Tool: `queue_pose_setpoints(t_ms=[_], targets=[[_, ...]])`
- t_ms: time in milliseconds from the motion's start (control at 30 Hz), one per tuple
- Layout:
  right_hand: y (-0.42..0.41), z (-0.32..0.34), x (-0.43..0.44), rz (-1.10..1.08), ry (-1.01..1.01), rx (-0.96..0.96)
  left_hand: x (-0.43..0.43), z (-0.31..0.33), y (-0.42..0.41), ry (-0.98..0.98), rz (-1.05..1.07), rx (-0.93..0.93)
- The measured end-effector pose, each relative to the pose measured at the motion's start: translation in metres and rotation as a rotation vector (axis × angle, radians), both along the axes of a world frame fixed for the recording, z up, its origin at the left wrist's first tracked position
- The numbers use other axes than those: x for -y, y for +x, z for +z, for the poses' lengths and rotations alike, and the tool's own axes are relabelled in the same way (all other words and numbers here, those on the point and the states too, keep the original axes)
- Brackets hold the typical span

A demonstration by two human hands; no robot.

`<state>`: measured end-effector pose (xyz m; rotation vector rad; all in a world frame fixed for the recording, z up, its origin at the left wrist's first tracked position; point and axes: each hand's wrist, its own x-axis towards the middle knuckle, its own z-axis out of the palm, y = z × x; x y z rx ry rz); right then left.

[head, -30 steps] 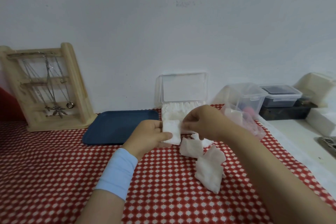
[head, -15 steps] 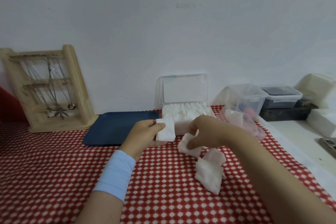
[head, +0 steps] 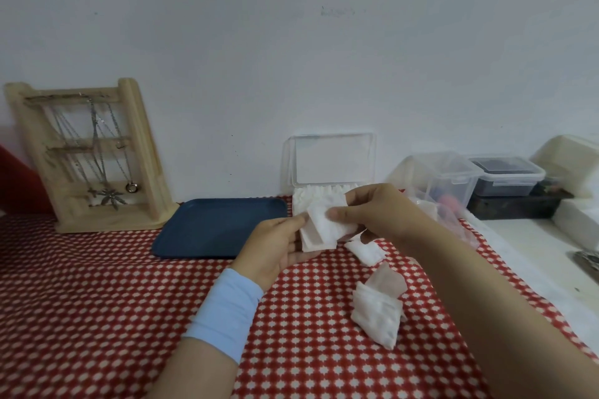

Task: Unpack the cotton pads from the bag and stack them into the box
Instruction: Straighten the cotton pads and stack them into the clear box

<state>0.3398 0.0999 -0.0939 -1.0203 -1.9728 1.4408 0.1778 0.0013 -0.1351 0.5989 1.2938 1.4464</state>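
The desk with the red and white checked cloth (head: pixel 97 317) holds a clear plastic box (head: pixel 334 162) by the wall. Its lid is up, so pads can go straight in. In front of it, the left hand (head: pixel 275 246) has its grip closed around a small pile of white square cotton pads (head: pixel 324 230). The right hand (head: pixel 372 214) pinches the top one, likely to line them up. A few loose pads (head: pixel 377 314) wait on the cloth nearby.

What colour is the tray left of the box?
Dark blue; the tray shows clearly in the head view, beside the clear box.
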Motion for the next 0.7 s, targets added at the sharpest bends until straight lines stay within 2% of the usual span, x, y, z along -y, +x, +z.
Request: queue_pose_setpoints(t_ms=[100, 233, 333, 500, 600, 700], targets=[[0.000, 0.004, 0.005, 0.038, 0.040, 0.041, 0.000, -0.002, 0.000, -0.003, -0.025, -0.001], [-0.007, -0.003, 0.008, -0.058, 0.166, 0.204, -0.003, 0.001, 0.004, 0.002, -0.069, 0.061], [-0.008, -0.003, 0.008, -0.102, 0.226, 0.250, -0.003, 0.004, 0.005, 0.004, -0.094, 0.118], [-0.001, 0.002, 0.003, -0.063, 0.192, 0.404, 0.002, -0.001, 0.002, 0.026, -0.172, -0.075], [0.014, 0.005, -0.013, -0.075, 0.246, 0.568, 0.000, -0.002, 0.000, -0.006, -0.092, -0.097], [0.021, -0.006, -0.023, -0.116, 0.395, 0.847, -0.002, -0.004, -0.001, -0.023, -0.056, -0.121]])
